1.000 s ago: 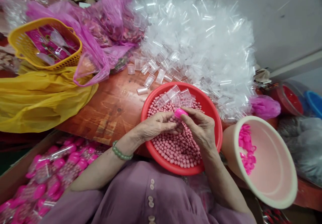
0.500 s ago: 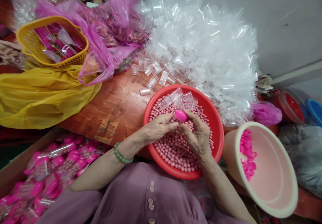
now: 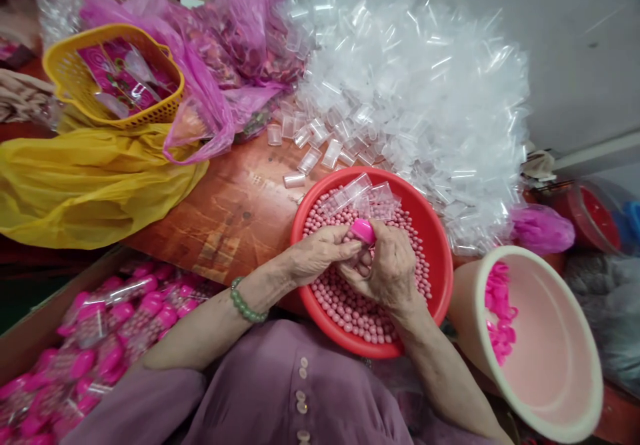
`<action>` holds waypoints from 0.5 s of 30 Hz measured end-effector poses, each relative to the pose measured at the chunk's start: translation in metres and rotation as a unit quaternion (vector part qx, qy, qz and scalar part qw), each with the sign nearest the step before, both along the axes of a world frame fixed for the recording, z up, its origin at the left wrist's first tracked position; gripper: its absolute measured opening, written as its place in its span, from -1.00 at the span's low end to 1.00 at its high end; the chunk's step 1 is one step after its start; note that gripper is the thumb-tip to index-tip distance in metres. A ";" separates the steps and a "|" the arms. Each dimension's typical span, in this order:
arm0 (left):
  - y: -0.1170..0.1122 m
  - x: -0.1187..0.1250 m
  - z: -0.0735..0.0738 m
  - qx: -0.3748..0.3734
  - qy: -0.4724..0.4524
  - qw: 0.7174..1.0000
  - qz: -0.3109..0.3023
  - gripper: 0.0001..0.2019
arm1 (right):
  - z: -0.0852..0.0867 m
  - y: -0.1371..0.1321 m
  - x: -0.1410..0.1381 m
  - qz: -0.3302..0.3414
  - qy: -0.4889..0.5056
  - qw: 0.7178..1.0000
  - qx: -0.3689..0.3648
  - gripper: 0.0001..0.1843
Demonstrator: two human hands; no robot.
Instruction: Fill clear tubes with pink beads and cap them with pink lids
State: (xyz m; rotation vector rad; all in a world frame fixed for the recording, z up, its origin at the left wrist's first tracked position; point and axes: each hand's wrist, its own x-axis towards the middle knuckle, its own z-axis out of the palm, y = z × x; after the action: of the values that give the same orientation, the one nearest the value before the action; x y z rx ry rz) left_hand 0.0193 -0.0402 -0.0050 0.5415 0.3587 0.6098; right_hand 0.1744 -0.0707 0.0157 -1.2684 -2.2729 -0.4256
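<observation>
Over the red basin (image 3: 443,265) of pink beads (image 3: 350,308), the left hand (image 3: 320,258) and right hand (image 3: 393,275) pinch a pink-capped vial (image 3: 363,231), fingers closed on it; filled vials (image 3: 115,325) crowd the box; a heap of empty vials (image 3: 415,85) and loose caps (image 3: 495,311) lie unused.

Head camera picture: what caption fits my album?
Left hand and right hand hold a pink cap over a red basin of pink beads, beside a heap of clear tubes.
</observation>
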 end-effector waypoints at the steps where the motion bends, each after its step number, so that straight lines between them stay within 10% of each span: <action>1: 0.000 -0.001 0.000 -0.002 0.001 1.000 0.000 -0.62 | 0.000 0.000 0.000 0.002 -0.002 1.000 0.002 -0.35; 15: 0.008 0.009 -0.001 -0.001 0.092 0.996 -0.018 -0.35 | -0.006 0.000 0.004 0.036 -0.015 0.999 -0.005 -0.31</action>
State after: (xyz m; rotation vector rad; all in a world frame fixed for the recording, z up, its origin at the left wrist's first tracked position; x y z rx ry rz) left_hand 0.0285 -0.0317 -0.0057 0.6027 0.5211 0.5252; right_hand 0.1782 -0.0703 0.0099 -1.1889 -2.3400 -0.4090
